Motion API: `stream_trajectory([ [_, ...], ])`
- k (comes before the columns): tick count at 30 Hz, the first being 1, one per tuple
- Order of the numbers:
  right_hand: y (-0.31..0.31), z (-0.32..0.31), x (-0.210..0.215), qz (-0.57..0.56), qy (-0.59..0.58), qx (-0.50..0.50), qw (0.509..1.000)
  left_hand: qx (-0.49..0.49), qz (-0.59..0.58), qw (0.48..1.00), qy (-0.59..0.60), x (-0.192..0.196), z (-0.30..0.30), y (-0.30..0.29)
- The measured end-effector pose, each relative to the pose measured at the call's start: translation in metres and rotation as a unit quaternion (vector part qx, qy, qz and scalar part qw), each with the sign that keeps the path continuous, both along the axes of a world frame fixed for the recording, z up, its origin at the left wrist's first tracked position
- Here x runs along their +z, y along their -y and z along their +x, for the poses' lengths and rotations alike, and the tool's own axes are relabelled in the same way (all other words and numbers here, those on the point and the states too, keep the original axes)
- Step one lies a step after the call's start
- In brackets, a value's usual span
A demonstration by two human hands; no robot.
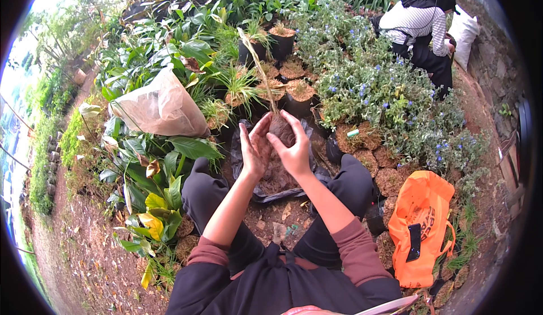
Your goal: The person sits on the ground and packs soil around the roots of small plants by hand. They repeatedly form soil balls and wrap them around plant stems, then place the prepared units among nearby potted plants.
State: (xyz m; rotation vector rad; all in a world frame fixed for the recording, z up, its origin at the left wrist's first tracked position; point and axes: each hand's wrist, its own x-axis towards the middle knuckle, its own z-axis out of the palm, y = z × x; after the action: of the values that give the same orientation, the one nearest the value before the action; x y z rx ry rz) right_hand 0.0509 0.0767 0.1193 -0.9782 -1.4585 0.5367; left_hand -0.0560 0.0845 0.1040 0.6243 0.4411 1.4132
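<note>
Out in front of me, both hands cup a dark brown soil ball [281, 129], from which a long, bare, pale stem [259, 65] points up and away, leaning left. My left hand [255, 150] lies along the ball's left side, its fingers stretched and its thumb apart, the palm smeared with soil. My right hand [293, 147] curves around the right side, with the thumb across the near face. Beneath the hands, between my knees, a black plastic sheet [278, 195] lies spread with loose soil on it.
At left, a translucent bag [161, 106] rests among broad-leaved plants. Potted plants with fibre-covered tops [300, 90] stand ahead. Blue-flowered bushes [390, 88] fill the right. An orange bag [421, 219] with a dark phone [414, 242] on it lies near my right knee. Another person [421, 29] bends beside a white sack [464, 35].
</note>
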Motion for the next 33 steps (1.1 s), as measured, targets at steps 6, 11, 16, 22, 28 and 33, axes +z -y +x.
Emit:
stream_trajectory([
  [6,0.01,-0.008,-0.002,0.052,0.111,0.045,0.991,-0.011,-0.042,0.999,0.026,-0.006,0.008,-0.008],
  [11,0.009,-0.01,-0.022,0.095,0.233,-0.05,0.967,-0.059,-0.034,0.997,0.019,-0.01,0.003,-0.001],
  [16,0.012,-0.008,-0.023,0.064,0.27,-0.027,0.96,-0.012,-0.106,0.994,0.008,-0.018,0.002,-0.002],
  [22,0.009,0.013,0.006,0.045,0.168,0.176,0.969,0.016,-0.169,0.985,-0.025,-0.008,-0.017,-0.012],
  [28,0.0,0.025,0.006,0.017,0.198,0.172,0.965,-0.046,-0.102,0.994,0.012,-0.008,-0.027,-0.013],
  [33,0.004,0.02,0.002,0.028,0.081,0.096,0.992,0.054,0.023,0.983,-0.173,-0.005,-0.012,-0.009],
])
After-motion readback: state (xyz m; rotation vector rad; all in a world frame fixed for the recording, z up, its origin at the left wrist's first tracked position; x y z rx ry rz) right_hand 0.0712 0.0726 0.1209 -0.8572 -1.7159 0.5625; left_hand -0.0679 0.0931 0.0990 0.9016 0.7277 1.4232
